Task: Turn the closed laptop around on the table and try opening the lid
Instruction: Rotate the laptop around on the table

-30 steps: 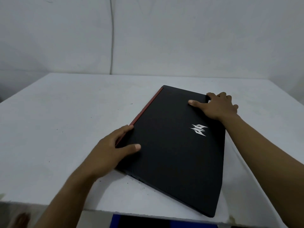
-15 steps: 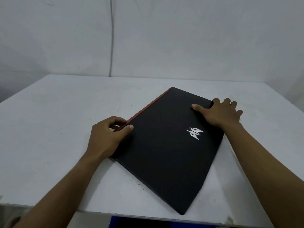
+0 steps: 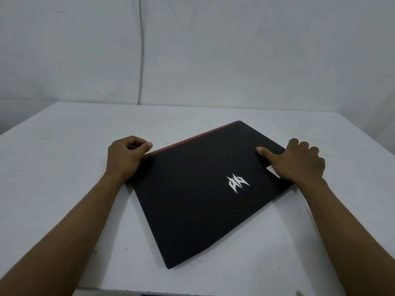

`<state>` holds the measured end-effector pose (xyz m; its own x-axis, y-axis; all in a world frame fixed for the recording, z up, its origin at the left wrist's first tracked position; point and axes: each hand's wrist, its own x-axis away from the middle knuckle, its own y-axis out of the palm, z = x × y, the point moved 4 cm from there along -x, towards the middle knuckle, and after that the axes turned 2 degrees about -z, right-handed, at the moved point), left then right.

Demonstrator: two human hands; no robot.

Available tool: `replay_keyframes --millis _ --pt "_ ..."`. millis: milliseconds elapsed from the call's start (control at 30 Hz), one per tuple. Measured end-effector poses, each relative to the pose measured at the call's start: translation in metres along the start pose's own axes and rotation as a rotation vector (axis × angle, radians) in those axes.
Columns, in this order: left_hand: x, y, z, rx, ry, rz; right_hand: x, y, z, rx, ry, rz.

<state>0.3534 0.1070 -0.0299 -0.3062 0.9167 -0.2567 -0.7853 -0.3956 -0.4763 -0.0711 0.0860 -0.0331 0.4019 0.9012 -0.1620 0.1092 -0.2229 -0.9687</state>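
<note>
So there's a big white table (image 3: 64, 167) up against a plain white wall (image 3: 256, 50), with a thin cable (image 3: 141, 60) running down the wall to the table's back edge. Sitting roughly mid-table is the laptop (image 3: 192, 199), black, lid shut, lying flat and skewed so one corner points toward the person and the opposite one toward the wall. A red strip (image 3: 192, 138) runs along its far-left edge. There's a white angular logo (image 3: 237, 183) on the lid, right of centre, and a small pale sticker (image 3: 272, 170) near the right corner, half covered.

The left hand (image 3: 126, 159) is curled around the left corner, thumb tip resting on top right at the red edge, fingers tucked under or against the side; can't quite see how far under. The right hand (image 3: 299, 163) is draped over the right corner, thumb flat on the lid pointing inward, the fingers bent over the far edge. Both are gripping the laptop, not pinching tightly. Both forearms are bare.
</note>
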Motion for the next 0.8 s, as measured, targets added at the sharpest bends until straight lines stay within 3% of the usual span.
replay_keyframes --millis 233,367,633,800 --pt "0.024 -0.001 -0.001 -0.034 -0.087 0.104 0.007 0.000 0.004 0.101 -0.049 0.060" --pt "0.050 0.007 0.005 -0.044 -0.093 0.025 -0.001 0.003 -0.001 -0.011 -0.108 -0.014" --pt "0.097 0.018 0.017 -0.007 -0.132 0.032 -0.028 0.003 -0.027 -0.307 -0.239 -0.189" --pt "0.092 0.016 0.017 -0.039 -0.080 0.032 -0.032 0.005 -0.032 -0.243 -0.221 -0.246"
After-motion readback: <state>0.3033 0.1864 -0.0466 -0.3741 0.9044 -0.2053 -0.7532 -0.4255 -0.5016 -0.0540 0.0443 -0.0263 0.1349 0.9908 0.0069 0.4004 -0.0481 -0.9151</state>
